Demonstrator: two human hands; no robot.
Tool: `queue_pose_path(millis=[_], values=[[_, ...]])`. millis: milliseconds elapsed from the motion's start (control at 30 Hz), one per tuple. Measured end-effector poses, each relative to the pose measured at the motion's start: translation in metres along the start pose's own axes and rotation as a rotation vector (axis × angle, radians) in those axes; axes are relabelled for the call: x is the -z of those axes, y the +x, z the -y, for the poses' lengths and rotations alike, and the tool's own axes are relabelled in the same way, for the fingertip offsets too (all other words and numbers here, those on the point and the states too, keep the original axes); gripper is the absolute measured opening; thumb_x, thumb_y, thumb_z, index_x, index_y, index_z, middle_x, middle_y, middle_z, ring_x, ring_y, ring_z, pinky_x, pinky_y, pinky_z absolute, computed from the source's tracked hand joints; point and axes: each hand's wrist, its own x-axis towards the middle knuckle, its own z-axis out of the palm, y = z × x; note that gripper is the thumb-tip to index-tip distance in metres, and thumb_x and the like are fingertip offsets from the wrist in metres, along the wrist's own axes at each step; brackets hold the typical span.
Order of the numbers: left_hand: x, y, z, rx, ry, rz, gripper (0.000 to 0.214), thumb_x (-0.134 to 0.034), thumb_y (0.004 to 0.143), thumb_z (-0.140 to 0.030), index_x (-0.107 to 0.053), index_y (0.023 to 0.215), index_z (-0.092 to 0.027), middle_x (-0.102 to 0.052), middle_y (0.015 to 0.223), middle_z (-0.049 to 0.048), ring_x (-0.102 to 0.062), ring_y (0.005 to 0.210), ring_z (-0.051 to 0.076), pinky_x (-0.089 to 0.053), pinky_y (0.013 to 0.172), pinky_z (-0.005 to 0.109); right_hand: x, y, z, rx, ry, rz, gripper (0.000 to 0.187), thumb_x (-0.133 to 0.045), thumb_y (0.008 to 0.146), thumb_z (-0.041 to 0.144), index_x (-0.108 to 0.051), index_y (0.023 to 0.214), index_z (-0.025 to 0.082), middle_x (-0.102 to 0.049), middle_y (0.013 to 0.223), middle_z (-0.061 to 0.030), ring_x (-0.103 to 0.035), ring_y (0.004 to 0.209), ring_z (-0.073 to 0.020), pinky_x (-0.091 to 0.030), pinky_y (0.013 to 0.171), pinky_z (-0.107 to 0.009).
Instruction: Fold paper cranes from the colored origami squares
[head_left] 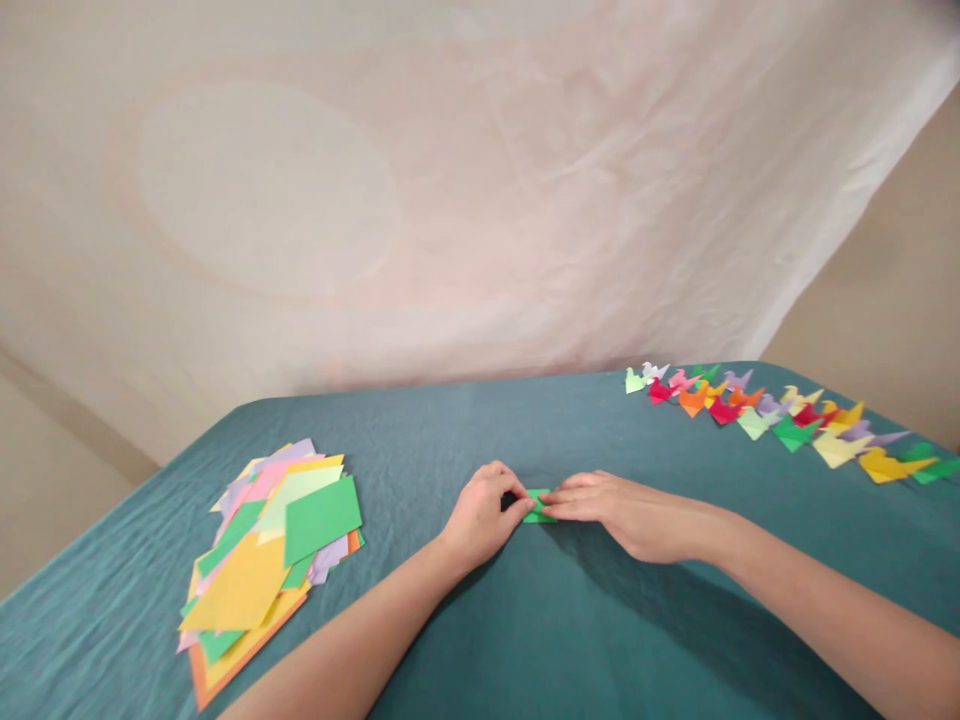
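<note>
A small folded piece of green origami paper lies on the teal tablecloth in front of me. At its left edge, my left hand has thumb and index finger closed in a pinch on the paper. From the other side my right hand reaches in, its fingers stretched out and their tips resting on the paper's right part. Fingertips of both hands cover some of the paper, so its exact folds cannot be made out.
On the left lies a loose pile of coloured paper sheets, with a green sheet on top. Several folded paper birds stand in rows at the back right. Behind the teal-covered table hangs a pale cloth.
</note>
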Motion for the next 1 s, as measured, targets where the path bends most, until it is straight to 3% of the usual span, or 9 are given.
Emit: queue_pose_path(millis=[267,400,567,633,767,1000], values=[[-0.004,0.0,0.003,-0.028,0.032,-0.012,0.008,-0.057,0.081,-0.022,-0.061,0.077,-0.017,-0.056,0.082,0.0027,-0.054,0.083,0.016,-0.043,0.078,0.028,-0.02,-0.009,0.002,-0.046,-0.201,0.008,0.075,-0.04,0.068,-0.003,-0.031,0.139,0.02,-0.038,0.14,-0.0037,-0.031,0.129,-0.019,-0.028,0.104,-0.039],[0.003,-0.001,-0.003,-0.061,0.089,-0.031,0.011,-0.052,0.085,-0.02,-0.058,0.093,-0.017,-0.056,0.092,0.0045,-0.054,0.085,0.015,-0.044,0.078,0.027,-0.019,-0.008,0.007,-0.064,-0.247,-0.001,0.071,-0.04,0.07,-0.001,-0.034,0.137,0.019,-0.039,0.139,-0.0056,-0.032,0.129,-0.0195,-0.029,0.103,-0.04],[0.01,-0.015,-0.028,-0.208,0.417,0.099,0.025,-0.041,0.09,-0.017,-0.055,0.109,-0.021,-0.057,0.108,0.0049,-0.051,0.101,0.019,-0.04,0.088,0.034,-0.018,-0.006,0.008,-0.053,-0.244,-0.015,0.066,-0.042,0.072,0.002,-0.036,0.136,0.018,-0.043,0.137,-0.0067,-0.035,0.126,-0.0188,-0.03,0.102,-0.039],[0.005,-0.023,-0.039,-0.233,0.56,0.142,0.033,-0.039,0.088,-0.014,-0.049,0.119,-0.017,-0.055,0.117,0.0075,-0.047,0.111,0.022,-0.037,0.093,0.037,-0.018,-0.006,0.008,-0.056,-0.239,-0.012,0.064,-0.042,0.073,0.003,-0.037,0.135,0.018,-0.044,0.136,-0.0064,-0.035,0.126,-0.0188,-0.03,0.102,-0.039],[-0.008,-0.036,-0.049,-0.195,0.733,0.153,0.039,-0.034,0.091,-0.022,-0.043,0.127,-0.009,-0.044,0.133,0.0131,-0.037,0.123,0.026,-0.034,0.099,0.042,-0.017,-0.006,0.009,-0.071,-0.246,-0.003,0.068,-0.042,0.072,0.002,-0.034,0.137,0.019,-0.042,0.138,-0.0068,-0.034,0.127,-0.0191,-0.029,0.102,-0.039],[-0.013,-0.038,-0.045,-0.156,0.763,0.187,0.045,-0.03,0.093,-0.031,-0.041,0.131,-0.01,-0.041,0.137,0.0128,-0.035,0.127,0.025,-0.034,0.101,0.04,-0.019,-0.008,0.007,-0.054,-0.22,-0.019,0.069,-0.043,0.072,0.002,-0.033,0.137,0.02,-0.041,0.138,-0.0064,-0.033,0.127,-0.0188,-0.029,0.102,-0.038]])
